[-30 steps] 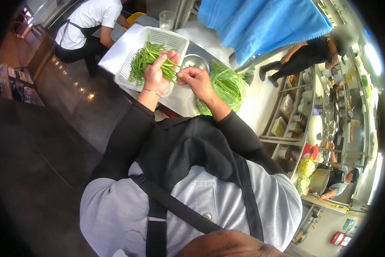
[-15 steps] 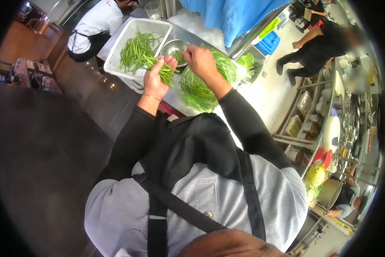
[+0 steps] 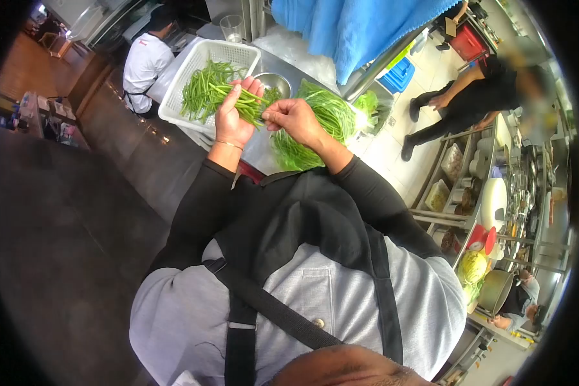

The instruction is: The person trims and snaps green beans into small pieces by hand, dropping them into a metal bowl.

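My left hand (image 3: 233,123) holds a bunch of green beans (image 3: 248,107), palm up with the thumb over them. My right hand (image 3: 297,121) pinches at the right-hand ends of this bunch; the fingertips hide the exact spot. Behind my left hand is a white plastic basket (image 3: 172,101) with more loose green beans (image 3: 202,90) in it. A metal bowl (image 3: 280,82) stands beyond my hands, with small green pieces inside, partly hidden. To the right lies a clear plastic bag (image 3: 315,116) full of long green beans, close to my right forearm.
A glass (image 3: 231,29) stands behind the basket on the metal table (image 3: 283,63). A blue cloth (image 3: 354,32) hangs at the back. Leafy greens (image 3: 368,103) lie right of the bag. One person in white (image 3: 146,64) is at the left, another in black (image 3: 476,96) at the right.
My right hand has come down and left from above the bowl to the ends of the bunch. My left hand still holds the beans. The person in black has shifted leftward.
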{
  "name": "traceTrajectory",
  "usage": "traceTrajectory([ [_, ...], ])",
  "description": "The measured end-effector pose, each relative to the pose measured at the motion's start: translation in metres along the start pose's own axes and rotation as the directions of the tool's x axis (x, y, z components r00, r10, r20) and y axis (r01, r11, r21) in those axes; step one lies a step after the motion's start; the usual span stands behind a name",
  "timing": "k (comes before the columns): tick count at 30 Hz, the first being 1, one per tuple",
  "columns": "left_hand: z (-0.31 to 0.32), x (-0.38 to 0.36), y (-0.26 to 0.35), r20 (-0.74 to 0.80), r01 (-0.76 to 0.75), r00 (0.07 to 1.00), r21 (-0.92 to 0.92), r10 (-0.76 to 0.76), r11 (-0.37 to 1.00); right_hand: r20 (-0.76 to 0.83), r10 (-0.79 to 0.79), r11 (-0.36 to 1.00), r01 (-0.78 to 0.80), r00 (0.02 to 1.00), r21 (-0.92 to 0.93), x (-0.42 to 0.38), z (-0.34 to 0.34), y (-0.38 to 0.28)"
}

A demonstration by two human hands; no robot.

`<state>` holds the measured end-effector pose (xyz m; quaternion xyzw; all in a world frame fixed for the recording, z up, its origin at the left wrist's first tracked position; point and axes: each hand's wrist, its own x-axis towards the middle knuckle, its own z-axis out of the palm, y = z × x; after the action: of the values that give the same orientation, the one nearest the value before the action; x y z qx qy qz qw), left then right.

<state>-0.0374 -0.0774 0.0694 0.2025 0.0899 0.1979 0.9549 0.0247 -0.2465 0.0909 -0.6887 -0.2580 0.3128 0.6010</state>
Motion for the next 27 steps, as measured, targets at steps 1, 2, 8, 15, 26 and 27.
traceTrajectory([
  [1,0.0,0.001,0.002,0.001,0.006,1.0,-0.001,-0.006,1.0,-0.029,-0.013,1.0,0.013,0.999,0.023,0.001,0.003,-0.001],
  [2,0.0,0.003,0.004,0.002,0.008,1.0,-0.007,-0.008,1.0,-0.031,-0.01,1.0,0.011,0.999,0.017,0.002,0.006,-0.001],
  [8,-0.012,0.02,0.016,-0.002,0.052,0.999,-0.073,-0.053,0.996,-0.049,-0.063,0.998,0.063,0.997,0.005,0.017,0.02,0.005],
  [15,-0.028,0.042,0.032,-0.027,0.094,0.995,-0.13,-0.099,0.987,-0.075,0.025,0.992,-0.035,0.997,-0.124,0.038,0.04,-0.011],
  [26,-0.064,0.076,0.04,-0.005,0.251,0.968,-0.052,-0.251,0.967,-0.088,-0.205,0.492,0.025,0.975,-0.87,0.077,0.074,0.003],
  [27,-0.067,0.078,0.039,-0.003,0.265,0.964,-0.052,-0.265,0.963,-0.101,-0.199,0.493,0.011,0.975,-0.87,0.076,0.073,0.001],
])
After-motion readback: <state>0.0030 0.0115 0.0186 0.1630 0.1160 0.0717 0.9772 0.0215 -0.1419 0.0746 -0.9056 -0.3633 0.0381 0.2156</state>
